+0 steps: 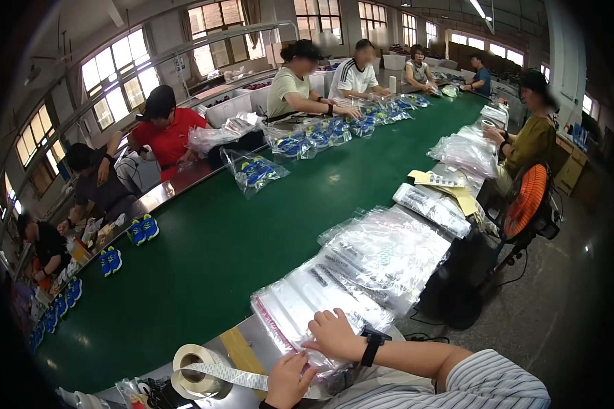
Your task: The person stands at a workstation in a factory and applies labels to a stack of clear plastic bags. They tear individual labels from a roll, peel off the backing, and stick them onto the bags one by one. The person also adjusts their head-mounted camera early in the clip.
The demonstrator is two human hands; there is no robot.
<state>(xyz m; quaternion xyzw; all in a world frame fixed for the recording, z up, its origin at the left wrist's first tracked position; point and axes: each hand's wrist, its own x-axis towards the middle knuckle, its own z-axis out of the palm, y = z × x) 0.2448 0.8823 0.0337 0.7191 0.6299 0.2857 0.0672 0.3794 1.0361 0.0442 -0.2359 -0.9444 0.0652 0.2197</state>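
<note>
My right hand point(334, 335) rests over a stack of clear plastic bags point(368, 273) at the belt's near edge, its fingers bent but apart. My left hand point(290, 380) is beside it at the lower corner of the bags, fingers and thumb drawn together; what lies between them is too small to make out. A roll of white labels point(201, 371) is to its left, with a loose strip point(235, 373) running toward that hand. Under the strip lies a flat tan piece point(242, 354).
A long green conveyor belt point(205, 273) carries blue shoes point(142, 230) along its far side, several bagged point(256, 174). Co-workers line both sides. On the right are a rolled bundle of bags point(433, 208), yellow paper point(450, 187) and an orange fan point(525, 201).
</note>
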